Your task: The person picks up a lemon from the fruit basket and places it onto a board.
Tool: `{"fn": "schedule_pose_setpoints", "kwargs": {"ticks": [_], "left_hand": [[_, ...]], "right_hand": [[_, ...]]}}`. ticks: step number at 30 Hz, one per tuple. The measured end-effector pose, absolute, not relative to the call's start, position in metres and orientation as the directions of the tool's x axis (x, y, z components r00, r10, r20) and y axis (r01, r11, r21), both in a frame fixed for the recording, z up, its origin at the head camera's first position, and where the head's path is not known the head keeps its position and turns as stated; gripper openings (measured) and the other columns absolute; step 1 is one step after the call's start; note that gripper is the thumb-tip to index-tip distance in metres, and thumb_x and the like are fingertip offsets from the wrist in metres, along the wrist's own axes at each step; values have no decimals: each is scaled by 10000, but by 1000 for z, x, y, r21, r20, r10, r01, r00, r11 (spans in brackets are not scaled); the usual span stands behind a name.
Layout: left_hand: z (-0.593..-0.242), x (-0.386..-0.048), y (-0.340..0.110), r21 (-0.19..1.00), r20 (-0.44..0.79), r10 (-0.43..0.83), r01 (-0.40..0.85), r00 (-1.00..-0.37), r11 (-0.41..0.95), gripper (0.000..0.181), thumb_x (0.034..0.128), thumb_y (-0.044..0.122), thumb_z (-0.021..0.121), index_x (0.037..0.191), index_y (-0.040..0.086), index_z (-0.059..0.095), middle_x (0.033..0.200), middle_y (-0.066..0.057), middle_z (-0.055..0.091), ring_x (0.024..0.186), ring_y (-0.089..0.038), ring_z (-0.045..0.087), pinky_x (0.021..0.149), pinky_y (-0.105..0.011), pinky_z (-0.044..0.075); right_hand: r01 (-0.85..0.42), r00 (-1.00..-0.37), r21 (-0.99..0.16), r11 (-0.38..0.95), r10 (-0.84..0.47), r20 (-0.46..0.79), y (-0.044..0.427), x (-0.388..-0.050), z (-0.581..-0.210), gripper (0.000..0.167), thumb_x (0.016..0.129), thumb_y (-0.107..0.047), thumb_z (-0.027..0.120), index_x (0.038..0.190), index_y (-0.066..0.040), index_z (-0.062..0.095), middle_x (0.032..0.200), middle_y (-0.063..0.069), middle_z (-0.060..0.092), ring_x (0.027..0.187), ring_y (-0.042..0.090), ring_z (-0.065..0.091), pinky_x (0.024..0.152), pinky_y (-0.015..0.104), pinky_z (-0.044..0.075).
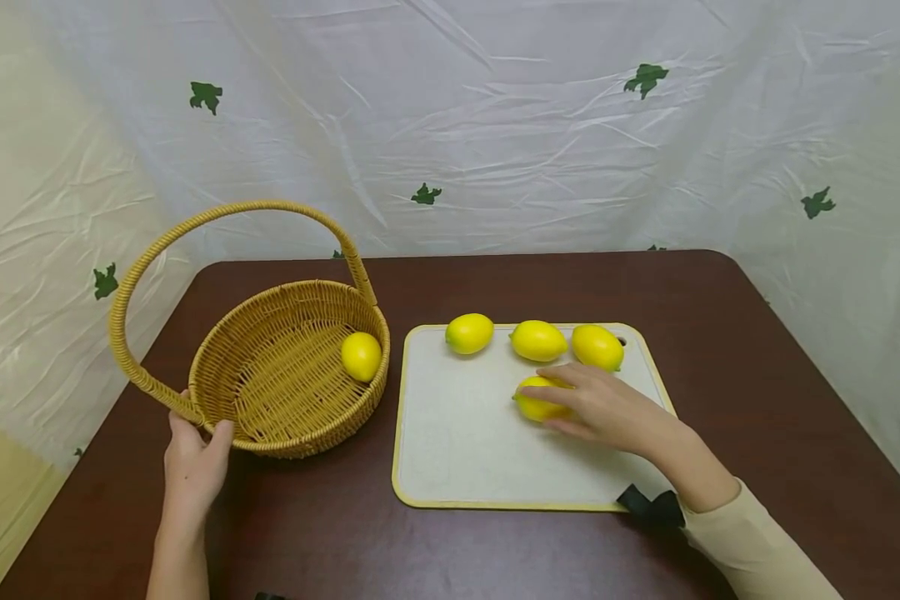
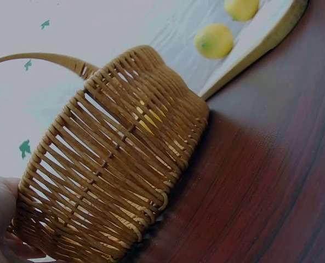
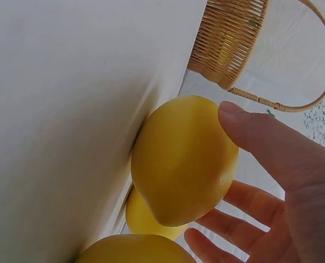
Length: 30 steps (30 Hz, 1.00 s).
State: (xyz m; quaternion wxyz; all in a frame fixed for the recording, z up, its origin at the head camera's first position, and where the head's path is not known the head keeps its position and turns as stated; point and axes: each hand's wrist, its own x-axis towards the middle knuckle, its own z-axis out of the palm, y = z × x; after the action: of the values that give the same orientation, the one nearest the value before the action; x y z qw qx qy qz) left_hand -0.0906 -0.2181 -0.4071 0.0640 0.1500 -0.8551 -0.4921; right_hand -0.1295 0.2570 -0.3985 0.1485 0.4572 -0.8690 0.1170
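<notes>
A round wicker basket (image 1: 288, 375) with a tall arched handle stands on the left of the table, one yellow lemon (image 1: 361, 357) inside against its right wall. My left hand (image 1: 195, 467) grips the basket's near left rim by the handle's foot, the thumb over the rim. On the white cutting board (image 1: 457, 450), my right hand (image 1: 607, 408) has its thumb and fingers about another lemon (image 3: 184, 159). That lemon still rests against the board, and in the right wrist view the thumb touches it while the fingers curve behind it.
Three more lemons lie along the board's far edge: a left one (image 1: 469, 333), a middle one (image 1: 538, 341) and a right one (image 1: 597, 347). A black strip (image 1: 651, 506) is by the board's near right corner. White sheeting (image 1: 495, 125) hangs behind the dark table (image 1: 330, 533).
</notes>
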Motion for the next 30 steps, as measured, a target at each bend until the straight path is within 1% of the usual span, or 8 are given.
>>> {"fn": "schedule_pose_setpoints", "kwargs": {"ticks": [8,10,13,17,25,30], "left_hand": [[-407,-90,-219,864,-27,-319,-183,-947,469,706,921,204,380,1475,133,-52,1382,-306,289,1072,-339,327,854,-497,265],[-408,-90,-218,865,-27,-320,-183,-947,468,710,921,203,380,1475,134,-60,1380,-303,292,1066,-336,325,848,-492,263],[-408,-91,-218,862,-28,-322,-186,-946,472,710,921,205,377,1475,135,-62,1376,-289,307,1049,-314,326,830,-450,265],[-409,-91,-218,856,-27,-326,-190,-945,482,709,920,211,376,1476,144,-59,1365,-270,330,1024,-294,332,802,-401,259],[-408,-91,-218,864,-26,-320,-182,-947,469,693,923,205,378,1476,133,-33,1400,-270,289,1085,-308,320,855,-464,259],[-407,-91,-218,866,-30,-315,-182,-949,466,693,926,205,375,1475,135,-41,1393,-270,298,1070,-306,325,833,-448,262]], "right_hand": [[-857,-486,-49,513,-772,410,259,-130,-398,476,678,-110,768,1131,-123,621,1116,128,575,974,266,530,815,381,433],[-863,-469,-35,503,-775,423,260,-130,-398,465,672,-95,767,1114,-112,626,1119,140,568,980,281,530,823,393,431],[-869,-452,-17,495,-778,436,260,-130,-398,452,666,-72,766,1097,-99,631,1127,156,558,997,300,525,836,411,425],[-865,-454,-9,501,-776,439,260,-129,-397,453,651,-48,776,1082,-89,642,1133,168,562,1020,315,526,845,423,424],[-859,-462,-1,512,-773,435,259,-128,-396,454,629,-50,803,1059,-83,662,1121,176,582,1026,323,535,848,428,428],[-861,-461,-4,508,-777,429,259,-128,-394,449,629,-42,800,1054,-83,661,1128,175,580,1037,321,530,863,425,417]]}}
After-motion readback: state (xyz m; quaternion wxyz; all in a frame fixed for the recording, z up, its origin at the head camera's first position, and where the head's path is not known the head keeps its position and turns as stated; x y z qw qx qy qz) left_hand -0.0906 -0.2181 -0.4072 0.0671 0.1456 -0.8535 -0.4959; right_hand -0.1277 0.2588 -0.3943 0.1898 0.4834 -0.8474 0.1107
